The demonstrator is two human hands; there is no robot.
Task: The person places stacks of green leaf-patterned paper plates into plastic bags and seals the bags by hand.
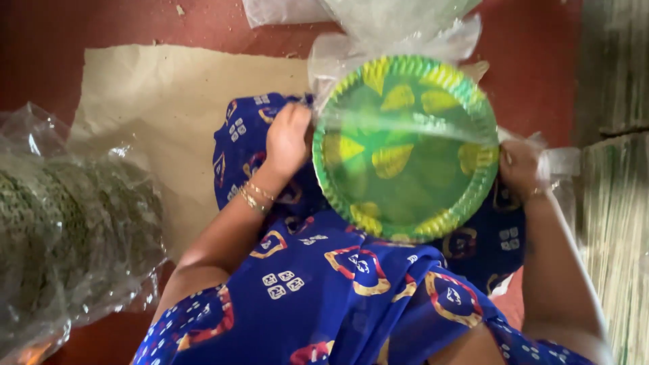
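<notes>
View from above onto a seated person's lap, draped in blue cloth [338,284] printed with white, red and yellow shapes. Just right of the frame's centre, a stack of round green plates [405,149] with yellow leaf-shaped marks and a fluted rim is held above the lap. A thin clear plastic bag [399,34] is wrapped around the plates, with loose plastic bunching toward the top edge of the frame.

The left hand [287,138], with thin gold bangles [255,196] at the wrist, presses against the plates' left rim, its fingers curled around the edge and the plastic. The right hand [520,165] is at the right rim, closed on a fold of the plastic beside the plates; its fingertips are partly hidden by the wrap.

Beneath everything lies a red floor [101,23]. A sheet of pale brown paper [169,101] is spread on it in the upper left of the frame. At the left edge sits a bundle of more plates in clear plastic [67,223], well apart from the hands. Along the right edge stand tall stacks of pale, ridged plates [618,223] seen from the side.
</notes>
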